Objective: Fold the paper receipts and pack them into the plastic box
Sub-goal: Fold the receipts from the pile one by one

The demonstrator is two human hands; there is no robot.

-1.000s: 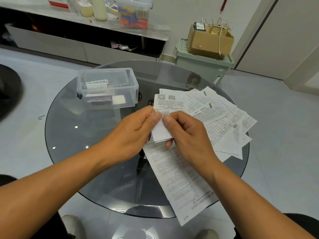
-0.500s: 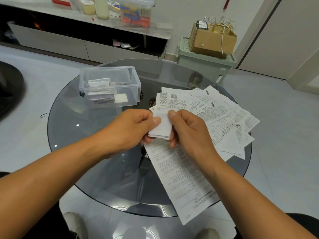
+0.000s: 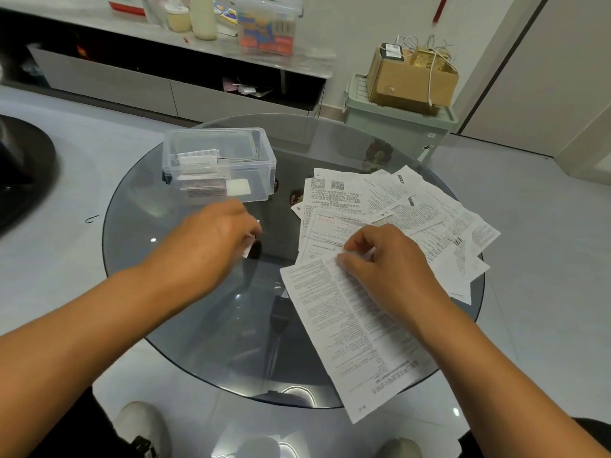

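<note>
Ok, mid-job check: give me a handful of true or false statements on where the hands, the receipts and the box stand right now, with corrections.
1. The plastic box stands open on the glass table. True.
2. The left hand holds a small folded receipt. True; only a white edge shows past the fingers.
3. The plastic box is empty. False: folded receipts already lie inside, toward its left end.
4. The right hand rests on bare glass. False: its fingertips pinch at the long receipt that overhangs the near table edge.
5. The loose receipts lie left of the box. False: they are spread to its right.
</note>
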